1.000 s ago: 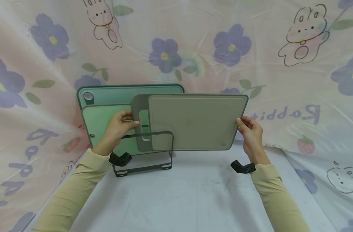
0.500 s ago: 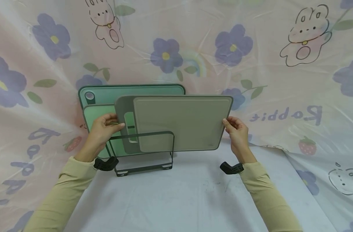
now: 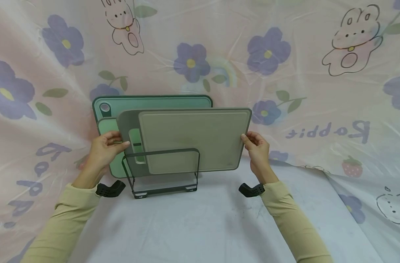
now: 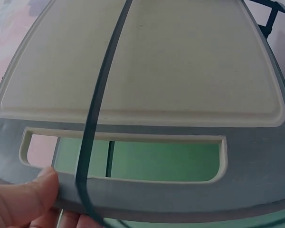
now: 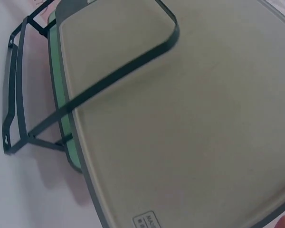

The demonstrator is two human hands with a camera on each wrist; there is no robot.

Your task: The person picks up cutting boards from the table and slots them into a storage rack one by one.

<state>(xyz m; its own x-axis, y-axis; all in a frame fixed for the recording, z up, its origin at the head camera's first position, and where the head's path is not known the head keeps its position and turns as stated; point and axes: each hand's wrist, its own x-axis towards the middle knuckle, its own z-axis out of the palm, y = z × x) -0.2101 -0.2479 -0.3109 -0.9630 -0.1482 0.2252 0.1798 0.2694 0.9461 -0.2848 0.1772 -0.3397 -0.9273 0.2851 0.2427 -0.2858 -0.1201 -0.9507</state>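
Both hands hold a beige cutting board [image 3: 193, 138] with a grey border and a slot handle, upright behind the front bar of a black wire rack [image 3: 163, 190]. My left hand [image 3: 102, 153] pinches its handle end, thumb on the front face; the left wrist view shows the thumb [image 4: 42, 190] just below the slot. At the opposite short edge, my right hand [image 3: 257, 151] pinches the board between thumb and fingers. Behind it stand a light green cutting board [image 3: 106, 126] and a larger teal board [image 3: 160, 101] with a round corner hole, both mostly hidden.
The rack stands on a white-covered table [image 3: 186, 226]. A curtain [image 3: 232, 54] printed with rabbits and flowers hangs close behind the boards and along the sides. In the right wrist view, the rack's front bar [image 5: 118, 73] crosses the board.
Both hands have moved left, carrying the beige board with them. It now covers more of the light green board and sits farther into the rack.
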